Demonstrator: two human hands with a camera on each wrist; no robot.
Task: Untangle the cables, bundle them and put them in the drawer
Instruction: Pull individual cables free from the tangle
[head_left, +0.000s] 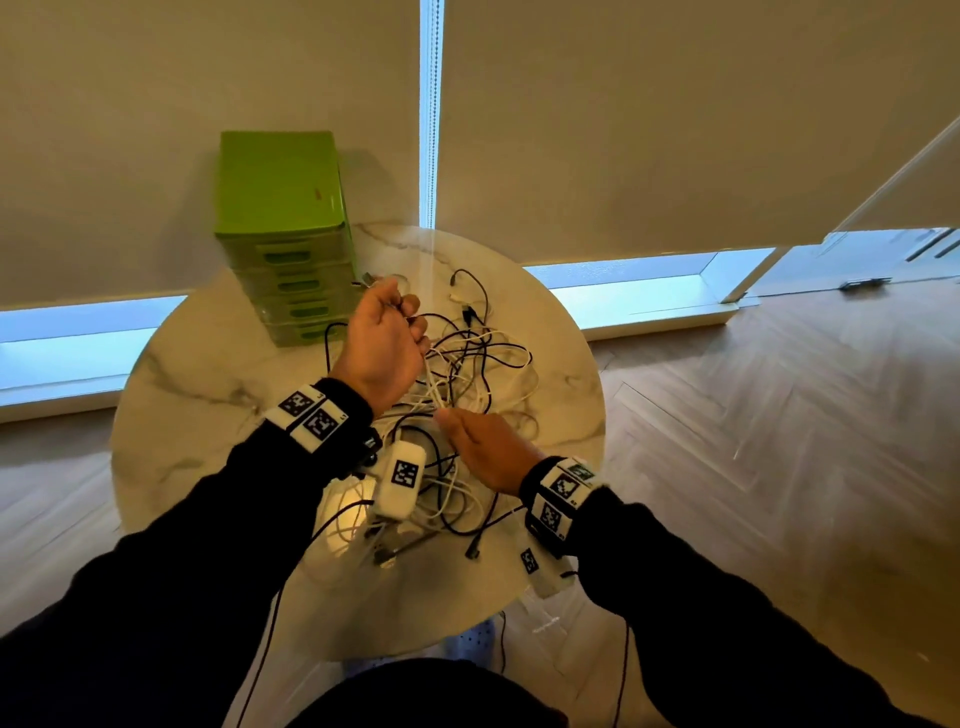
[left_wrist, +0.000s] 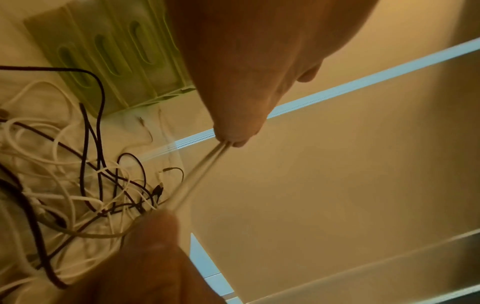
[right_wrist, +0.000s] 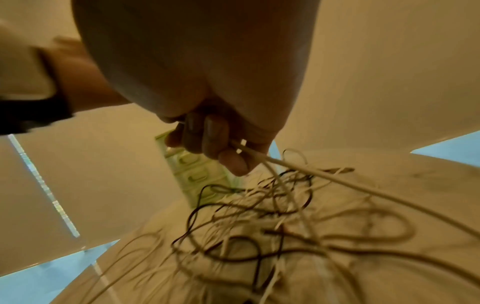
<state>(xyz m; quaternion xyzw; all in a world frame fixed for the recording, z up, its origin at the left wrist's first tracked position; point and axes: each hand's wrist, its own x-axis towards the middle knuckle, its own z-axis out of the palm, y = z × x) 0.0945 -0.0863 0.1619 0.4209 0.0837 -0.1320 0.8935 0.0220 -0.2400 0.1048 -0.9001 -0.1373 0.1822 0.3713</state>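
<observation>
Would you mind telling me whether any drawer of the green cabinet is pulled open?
No, in the head view every drawer front of the green cabinet sits flush, none pulled out.

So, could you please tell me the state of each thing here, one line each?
Cables: tangled pile on the table, not bundled.
White cable: stretched tight between both hands.
Left hand: raised, pinches the white cable.
Right hand: grips the white cable, low over the pile.
Drawers: green, all closed.
Table: holds the cables and drawers.
</observation>
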